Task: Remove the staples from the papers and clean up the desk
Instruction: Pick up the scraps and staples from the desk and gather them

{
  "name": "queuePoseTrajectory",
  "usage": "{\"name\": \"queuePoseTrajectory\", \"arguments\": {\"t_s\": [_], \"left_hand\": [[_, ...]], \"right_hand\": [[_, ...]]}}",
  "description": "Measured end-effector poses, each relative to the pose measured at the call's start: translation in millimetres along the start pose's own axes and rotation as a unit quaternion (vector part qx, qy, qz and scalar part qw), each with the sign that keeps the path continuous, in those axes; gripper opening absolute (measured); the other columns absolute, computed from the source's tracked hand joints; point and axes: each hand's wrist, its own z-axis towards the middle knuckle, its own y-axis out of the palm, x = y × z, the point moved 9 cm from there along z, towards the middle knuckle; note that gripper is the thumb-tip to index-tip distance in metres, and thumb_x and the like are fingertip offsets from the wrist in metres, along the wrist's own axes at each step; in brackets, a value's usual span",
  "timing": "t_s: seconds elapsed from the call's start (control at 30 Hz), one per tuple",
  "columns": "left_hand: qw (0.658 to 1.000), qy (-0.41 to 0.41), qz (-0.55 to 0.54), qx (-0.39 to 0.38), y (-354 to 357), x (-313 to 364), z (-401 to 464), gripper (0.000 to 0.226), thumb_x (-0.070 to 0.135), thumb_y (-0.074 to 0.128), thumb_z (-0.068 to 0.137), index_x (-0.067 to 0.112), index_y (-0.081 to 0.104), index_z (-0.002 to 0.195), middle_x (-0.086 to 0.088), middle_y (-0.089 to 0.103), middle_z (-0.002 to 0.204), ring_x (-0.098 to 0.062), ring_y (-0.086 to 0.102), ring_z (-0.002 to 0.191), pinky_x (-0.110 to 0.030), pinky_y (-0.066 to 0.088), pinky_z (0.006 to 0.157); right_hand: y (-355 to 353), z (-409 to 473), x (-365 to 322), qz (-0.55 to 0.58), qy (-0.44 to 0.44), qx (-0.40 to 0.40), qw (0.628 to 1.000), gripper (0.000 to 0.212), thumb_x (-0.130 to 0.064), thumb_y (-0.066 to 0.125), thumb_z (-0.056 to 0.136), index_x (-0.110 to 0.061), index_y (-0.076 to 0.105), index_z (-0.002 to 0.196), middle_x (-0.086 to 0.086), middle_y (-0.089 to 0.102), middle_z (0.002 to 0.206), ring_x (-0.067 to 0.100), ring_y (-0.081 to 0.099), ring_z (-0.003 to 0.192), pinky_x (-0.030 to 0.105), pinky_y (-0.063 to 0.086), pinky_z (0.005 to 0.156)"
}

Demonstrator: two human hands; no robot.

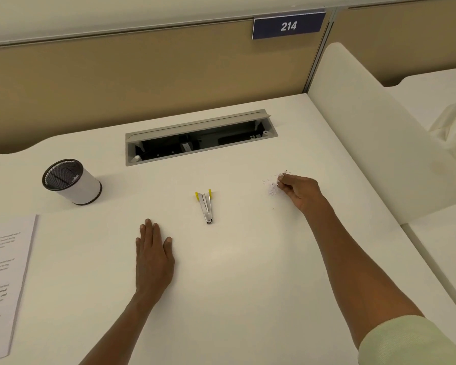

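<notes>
Your right hand (299,191) pinches its fingertips together at the small scatter of staples (272,186) on the desk (248,272). Your left hand (154,256) lies flat and empty, the staple remover (206,206) between them and the papers (3,280) at the left edge.

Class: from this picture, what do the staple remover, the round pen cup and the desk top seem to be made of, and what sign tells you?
Small silver staple remover with yellow tabs: shiny metal, glinting; tabs probably plastic.
Round pen cup: dark mesh inside, likely metal; smooth white outside, material unclear.
White desk top: smooth matt laminate, probably; soft even sheen.
</notes>
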Motion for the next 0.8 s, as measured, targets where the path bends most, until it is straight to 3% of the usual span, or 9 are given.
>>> {"name": "queuePoseTrajectory", "arguments": {"t_s": [0.17, 0.3, 0.8], "left_hand": [[1.0, 0.007, -0.005, -0.008, -1.3, -3.1, 0.8, 0.056, 0.025, 0.039, 0.105, -0.001, 0.026, 0.153, -0.011, 0.014, 0.165, -0.024, 0.007, 0.154, -0.04, 0.007, 0.124], [1.0, 0.013, -0.018, -0.01, -6.5, -6.9, 1.0, 0.055, 0.024, 0.038, 0.105, 0.0, 0.025, 0.154, -0.007, 0.012, 0.166, -0.017, 0.006, 0.154, -0.034, 0.005, 0.124], [1.0, -0.017, -0.012, 0.013, -55.2, -66.1, 17.3, 0.058, 0.027, 0.037, 0.105, 0.0, 0.022, 0.155, -0.009, 0.01, 0.166, -0.021, 0.004, 0.154, -0.034, 0.002, 0.124]], "right_hand": [[16.3, -18.2, 17.7, 0.158, 0.079, -0.043, 0.983, 0.005, 0.011, 0.063, 0.085, 0.007, 0.064, 0.084, 0.017, 0.066, 0.079, 0.022, 0.063, 0.076, 0.023, 0.059, 0.061], [48.6, -38.5, 22.8, 0.218, 0.111, -0.101, 0.964, 0.005, 0.009, 0.06, 0.088, 0.007, 0.064, 0.088, 0.016, 0.068, 0.075, 0.022, 0.063, 0.081, 0.022, 0.058, 0.061], [230.4, -136.3, 70.3, 0.15, 0.171, -0.24, 0.944, 0.006, 0.008, 0.063, 0.086, 0.008, 0.067, 0.089, 0.016, 0.067, 0.083, 0.021, 0.068, 0.073, 0.021, 0.058, 0.062]]}}
